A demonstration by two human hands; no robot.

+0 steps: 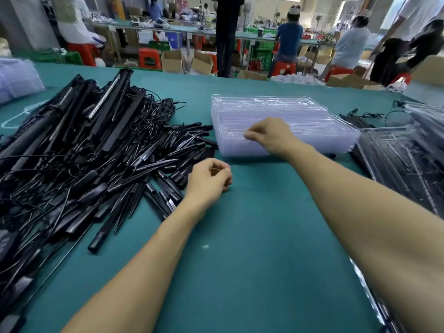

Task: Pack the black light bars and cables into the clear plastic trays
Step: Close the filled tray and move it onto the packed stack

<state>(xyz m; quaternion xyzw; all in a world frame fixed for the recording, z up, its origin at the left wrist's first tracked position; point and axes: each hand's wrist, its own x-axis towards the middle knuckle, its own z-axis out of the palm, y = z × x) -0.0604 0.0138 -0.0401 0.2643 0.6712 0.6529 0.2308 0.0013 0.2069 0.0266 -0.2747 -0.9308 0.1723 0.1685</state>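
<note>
A stack of empty clear plastic trays (276,111) sits mid-table on the green mat. My right hand (269,135) lies on the stack's near edge, fingers curled and pinching the top tray's rim. My left hand (209,177) hovers over the mat just right of the black pile, its fingers loosely curled and holding nothing. A big heap of black light bars (105,109), tangled cables (149,111) and black ground spikes (153,164) covers the left of the table.
Filled clear trays with black parts (403,159) are stacked at the right edge. A bag of clear packaging (16,78) lies far left. The green mat (252,236) lies bare between my arms. Several people work at benches behind the table.
</note>
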